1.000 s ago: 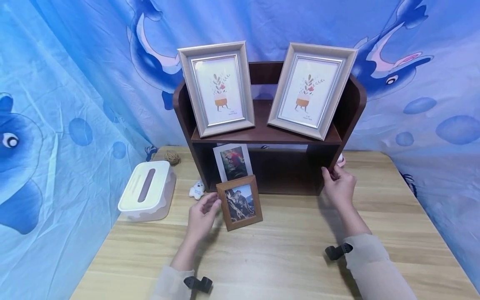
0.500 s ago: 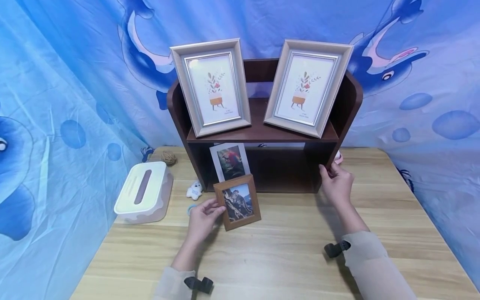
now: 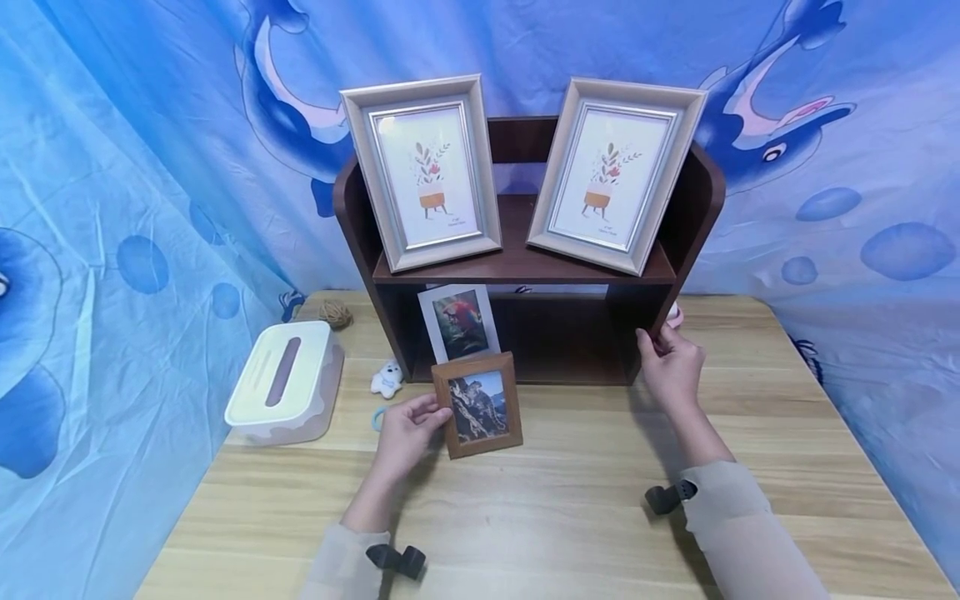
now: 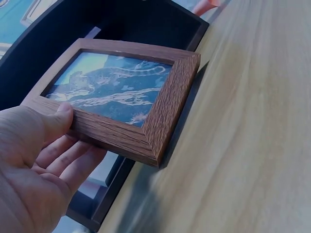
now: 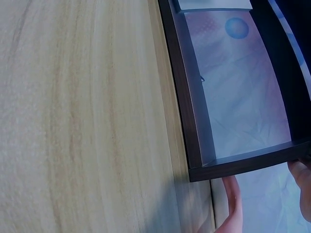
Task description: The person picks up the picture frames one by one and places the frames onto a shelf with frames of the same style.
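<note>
In the head view my left hand [image 3: 408,433] pinches the left edge of a brown wooden photo frame [image 3: 442,417], thumb on the front and fingers behind. Its picture shows a spotted cat on rocks. I cannot tell whether its lower edge touches the table. Behind it a white photo frame [image 3: 432,325] with a parrot picture leans in the lower compartment of a dark brown shelf [image 3: 570,342], partly hidden. My right hand [image 3: 675,371] touches the shelf's right side panel [image 5: 243,166] near the bottom; in the right wrist view its fingertips meet the panel's outer face.
Two silver-beige photo frames, left [image 3: 491,200] and right [image 3: 637,265], lean on the upper shelf board. Left of the shelf are a tissue box [image 3: 258,367], a small white bear figure [image 3: 387,379], a twine ball [image 3: 335,313] and a blue ring [image 3: 377,418]. A pink item [image 3: 676,317] shows behind my right hand.
My left thumb has come over the front of the wooden frame and now grips its left edge. The right hand stays at the shelf's side. The head view has shifted slightly.
</note>
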Tool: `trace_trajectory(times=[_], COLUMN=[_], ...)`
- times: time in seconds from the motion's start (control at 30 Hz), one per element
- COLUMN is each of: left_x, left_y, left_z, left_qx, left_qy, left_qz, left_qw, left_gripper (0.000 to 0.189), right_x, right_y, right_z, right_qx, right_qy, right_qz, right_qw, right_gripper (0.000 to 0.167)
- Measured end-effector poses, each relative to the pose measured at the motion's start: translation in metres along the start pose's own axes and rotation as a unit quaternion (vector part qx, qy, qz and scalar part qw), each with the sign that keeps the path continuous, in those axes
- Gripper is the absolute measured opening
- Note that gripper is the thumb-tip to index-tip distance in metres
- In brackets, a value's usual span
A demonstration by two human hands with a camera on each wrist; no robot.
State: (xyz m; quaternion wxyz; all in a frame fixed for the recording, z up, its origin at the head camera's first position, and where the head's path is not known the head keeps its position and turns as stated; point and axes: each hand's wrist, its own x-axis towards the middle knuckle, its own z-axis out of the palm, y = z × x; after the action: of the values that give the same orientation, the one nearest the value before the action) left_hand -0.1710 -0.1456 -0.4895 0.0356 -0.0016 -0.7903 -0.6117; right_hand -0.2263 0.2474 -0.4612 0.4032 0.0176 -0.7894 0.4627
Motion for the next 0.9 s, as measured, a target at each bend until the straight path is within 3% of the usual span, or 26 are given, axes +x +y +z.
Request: trace_trajectory(times=[0.2,0.6,0.9], left_x=[0.006,0.029,0.046], left_y=[0.007,0.017,0.019], left_z=[0.005,0.021,0.036], left_qx=[0.010,0.014,-0.010], left_qy=[-0.022,-0.053,-0.069], left_qz=[0.006,0.054,0.056], left_qw=[0.9997,0.9971,0.9960], left_gripper=[0.043,0.038,0.037], right_x=[0.000,0.000,-0.001], right_y=[0.001,-0.001,-0.003], right_z=[0.001,0.002,0.002], right_qx=[-0.009,-0.002,-0.002], right_qy=[0.003,0.005,0.005], right_qz=[0.001,0.001,0.005], right_qw=[1.0000,1.0000,1.0000], right_gripper=[0.008,0.008,0.009])
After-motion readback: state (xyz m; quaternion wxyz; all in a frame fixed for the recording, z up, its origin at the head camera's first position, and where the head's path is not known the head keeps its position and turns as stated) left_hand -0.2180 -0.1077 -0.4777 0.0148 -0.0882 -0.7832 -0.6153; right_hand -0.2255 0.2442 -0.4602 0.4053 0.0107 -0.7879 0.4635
